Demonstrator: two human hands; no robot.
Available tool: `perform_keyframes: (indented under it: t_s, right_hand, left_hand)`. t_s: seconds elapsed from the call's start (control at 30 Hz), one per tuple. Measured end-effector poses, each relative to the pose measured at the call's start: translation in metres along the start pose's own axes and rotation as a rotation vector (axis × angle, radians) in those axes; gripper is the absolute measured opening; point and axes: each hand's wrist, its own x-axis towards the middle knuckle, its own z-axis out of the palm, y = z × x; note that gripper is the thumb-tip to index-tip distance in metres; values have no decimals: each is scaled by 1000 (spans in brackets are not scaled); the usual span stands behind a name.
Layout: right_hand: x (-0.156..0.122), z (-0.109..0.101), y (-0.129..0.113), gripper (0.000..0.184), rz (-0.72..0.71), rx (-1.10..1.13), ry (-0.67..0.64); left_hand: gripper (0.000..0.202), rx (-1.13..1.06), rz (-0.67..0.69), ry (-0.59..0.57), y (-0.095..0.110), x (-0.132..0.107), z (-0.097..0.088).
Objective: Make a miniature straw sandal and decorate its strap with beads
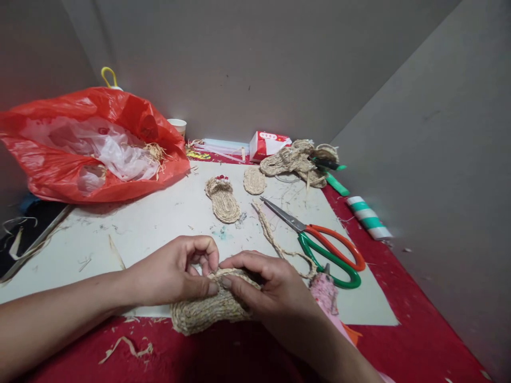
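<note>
A braided straw sole (207,315), coiled in rows, is held between my two hands at the near edge of the white board. My left hand (179,274) pinches its upper edge, thumb on top and fingers curled behind. From the other side, my right hand (267,284) grips the same edge with thumb and forefinger, close to the left fingertips. Anything fine between the fingertips is too small to make out. A loose straw braid (275,242) lies beyond my right hand. Scissors (315,234) with one orange and one green handle rest right of it.
Farther back lie a small straw slipper (224,205) with red and white beads and an oval straw piece (254,181). A red plastic bag (99,192) stands left. Straw bundles (293,159), a tissue box (263,146) and a striped roll (368,217) line the back and right.
</note>
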Motion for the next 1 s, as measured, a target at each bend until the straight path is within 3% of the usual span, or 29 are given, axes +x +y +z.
perform_keyframes:
  t_s: [0.3,0.57,0.8,1.0]
  right_hand:
    - [0,17,-3,18,2,-182,217]
    - [-8,30,-2,16,-104,-330,317]
    - [-10,32,-5,17,-83,-299,316]
    - [-2,14,-3,12,26,11,121]
  left_hand:
    - [23,-69,73,149,-8,-4,14]
    - [22,155,275,297,-15,-13,25]
    - [28,409,447,370,-18,-14,27]
    - [22,229,270,328,-16,-13,24]
